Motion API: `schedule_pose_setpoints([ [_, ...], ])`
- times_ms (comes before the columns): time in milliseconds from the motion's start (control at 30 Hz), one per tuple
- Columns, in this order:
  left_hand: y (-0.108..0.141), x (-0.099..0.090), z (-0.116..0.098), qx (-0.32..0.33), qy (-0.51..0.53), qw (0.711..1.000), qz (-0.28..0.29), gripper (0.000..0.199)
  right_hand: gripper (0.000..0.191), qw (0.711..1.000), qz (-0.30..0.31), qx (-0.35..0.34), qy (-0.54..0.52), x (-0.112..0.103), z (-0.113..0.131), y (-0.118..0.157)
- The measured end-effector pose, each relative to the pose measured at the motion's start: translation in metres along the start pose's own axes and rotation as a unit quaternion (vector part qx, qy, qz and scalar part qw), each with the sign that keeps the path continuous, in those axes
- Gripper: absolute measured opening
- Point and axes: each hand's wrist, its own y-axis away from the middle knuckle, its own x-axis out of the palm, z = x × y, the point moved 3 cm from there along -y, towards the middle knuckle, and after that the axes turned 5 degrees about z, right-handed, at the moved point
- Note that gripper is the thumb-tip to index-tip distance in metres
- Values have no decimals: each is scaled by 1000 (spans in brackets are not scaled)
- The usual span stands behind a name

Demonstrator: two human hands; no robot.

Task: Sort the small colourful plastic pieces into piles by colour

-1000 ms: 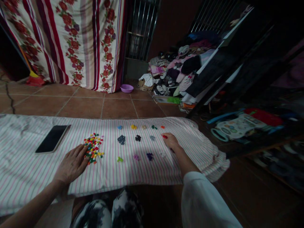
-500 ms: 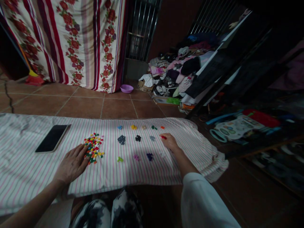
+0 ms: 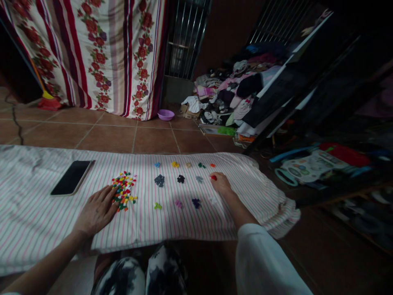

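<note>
My left hand (image 3: 97, 209) lies flat on the striped cloth (image 3: 123, 229), its fingertips touching the left edge of a mixed pile of small coloured pieces (image 3: 125, 186). My right hand (image 3: 220, 182) is at the right of the sorted groups, fingers pinched at a small red piece (image 3: 214, 178). Between the hands are small single-colour groups: blue (image 3: 157, 164), yellow (image 3: 175, 164), beige (image 3: 188, 165), dark green (image 3: 201, 165), orange (image 3: 212, 165), dark grey (image 3: 159, 180), black (image 3: 181, 179), light grey (image 3: 199, 179), lime (image 3: 157, 206), pink (image 3: 178, 203), navy (image 3: 196, 203) and white (image 3: 212, 200).
A black phone (image 3: 72, 178) lies on the cloth to the left. Beyond, on the tiled floor, are a purple basin (image 3: 166, 115), a red broom head (image 3: 49, 103) and a heap of clothes (image 3: 230, 88). A floral curtain (image 3: 113, 57) hangs behind.
The whole view has shifted slightly, so things appear a little further right. Both hands keep nearly the same places on the cloth.
</note>
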Motion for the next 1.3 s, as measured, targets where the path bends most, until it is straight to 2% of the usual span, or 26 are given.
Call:
schedule_pose_setpoints([
  [200, 0, 3, 1, -44, 35, 998, 18, 52, 22, 999, -19, -20, -22, 2, -2, 0],
  [400, 0, 2, 1, -48, 37, 998, 31, 54, 25, 997, -40, -58, -34, -5, 4, 4],
  [567, -2, -2, -1, -62, 42, 997, 15, 54, 25, 998, -53, -37, -23, -14, 9, 10],
  [700, -3, -3, -1, -66, 54, 996, 12, 53, 26, 997, -63, -33, -27, -20, 23, 14],
  [900, -4, -5, -3, -76, 60, 995, 22, 52, 27, 988, -55, -101, -102, -18, 76, 28],
  [1167, -5, -6, -3, -89, 78, 992, 35, 50, 26, 943, 16, -264, -203, 8, 187, 71],
  [1300, -5, -3, -2, -97, 95, 990, 28, 50, 26, 920, 67, -315, -225, 28, 239, 98],
])
